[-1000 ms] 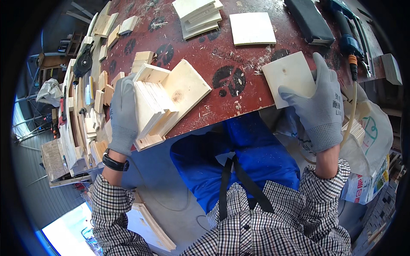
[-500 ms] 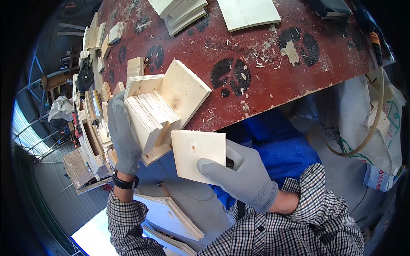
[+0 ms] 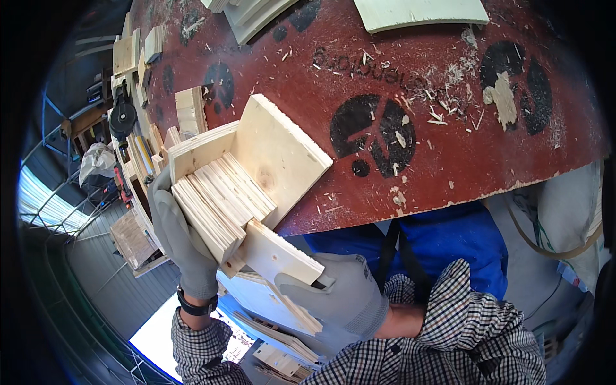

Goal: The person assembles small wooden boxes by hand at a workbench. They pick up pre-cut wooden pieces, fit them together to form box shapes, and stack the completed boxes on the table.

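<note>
My left hand (image 3: 186, 244), in a grey glove, grips the left side of a stack of thin plywood pieces (image 3: 224, 192). The pieces stand on edge, packed side by side, in a corner formed by a larger upright plywood board (image 3: 273, 151) and a narrower board (image 3: 202, 149) behind. In my gloved right hand (image 3: 343, 298) a single rectangular plywood piece (image 3: 279, 252) is pinched at its near end, thumb on top. Its far end meets the near side of the stack, by the table edge. Some left fingers are hidden behind the stack.
The red tabletop (image 3: 443, 154) carries wood chips and shavings. Pale boards (image 3: 417, 13) lie at its far side. More wood offcuts (image 3: 190, 109) and a black round tool (image 3: 123, 119) sit at left. A blue cloth (image 3: 449, 247) hangs below the near edge.
My right hand has moved the plywood piece left and turned it from face-on to slanted, bringing it against the stack. The left hand keeps its hold. The view has shifted.
</note>
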`<state>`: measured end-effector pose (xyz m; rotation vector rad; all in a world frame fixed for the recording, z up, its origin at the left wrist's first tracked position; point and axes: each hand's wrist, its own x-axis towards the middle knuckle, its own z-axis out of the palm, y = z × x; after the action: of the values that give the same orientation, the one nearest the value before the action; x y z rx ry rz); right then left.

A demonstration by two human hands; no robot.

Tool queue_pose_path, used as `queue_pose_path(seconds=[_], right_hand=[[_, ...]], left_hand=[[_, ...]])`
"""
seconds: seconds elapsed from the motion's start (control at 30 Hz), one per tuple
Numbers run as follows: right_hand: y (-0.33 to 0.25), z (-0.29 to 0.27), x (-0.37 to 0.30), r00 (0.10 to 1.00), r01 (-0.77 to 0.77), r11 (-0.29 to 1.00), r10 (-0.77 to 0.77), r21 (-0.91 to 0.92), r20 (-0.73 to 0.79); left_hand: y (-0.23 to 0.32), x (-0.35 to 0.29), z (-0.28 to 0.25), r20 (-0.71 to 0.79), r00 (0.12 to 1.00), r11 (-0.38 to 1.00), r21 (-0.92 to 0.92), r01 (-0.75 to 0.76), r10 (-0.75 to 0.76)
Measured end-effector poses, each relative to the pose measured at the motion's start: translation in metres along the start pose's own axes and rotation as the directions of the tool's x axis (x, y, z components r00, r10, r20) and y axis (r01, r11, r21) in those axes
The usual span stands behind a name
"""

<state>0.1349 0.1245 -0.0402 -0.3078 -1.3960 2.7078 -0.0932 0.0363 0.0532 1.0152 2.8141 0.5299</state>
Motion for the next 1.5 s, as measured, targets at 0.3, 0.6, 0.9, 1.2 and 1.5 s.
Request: queue_pose_path(seconds=[0.3,0.6,0.9,1.2,1.5], right_hand=[[0.005,0.011,-0.011,0.93,-0.364,0.825,0.293,0.433,0.224],[0.025,0.018,-0.012,0.981,-0.152,0.979,0.133,0.135,0.145],[-0.003,0.009,0.001,0.992,-0.126,0.991,0.125,-0.046,-0.03],[-0.006,0.009,0.011,0.994,-0.047,0.999,0.045,-0.018,-0.096],[-0.012,0.007,0.014,0.982,-0.176,0.983,0.171,-0.05,-0.081]], left_hand=[[0.002,-0.009,-0.016,0.136,0.985,0.961,0.241,-0.138,0.107],[0.005,-0.008,-0.021,0.2,0.938,0.829,0.441,-0.345,0.284],[0.012,-0.007,-0.02,0.227,0.943,0.796,0.509,-0.327,0.242],[0.005,-0.003,-0.011,0.098,0.973,0.944,0.238,-0.229,0.211],[0.012,0.001,0.0,0.025,0.992,0.971,0.198,-0.13,0.128]])
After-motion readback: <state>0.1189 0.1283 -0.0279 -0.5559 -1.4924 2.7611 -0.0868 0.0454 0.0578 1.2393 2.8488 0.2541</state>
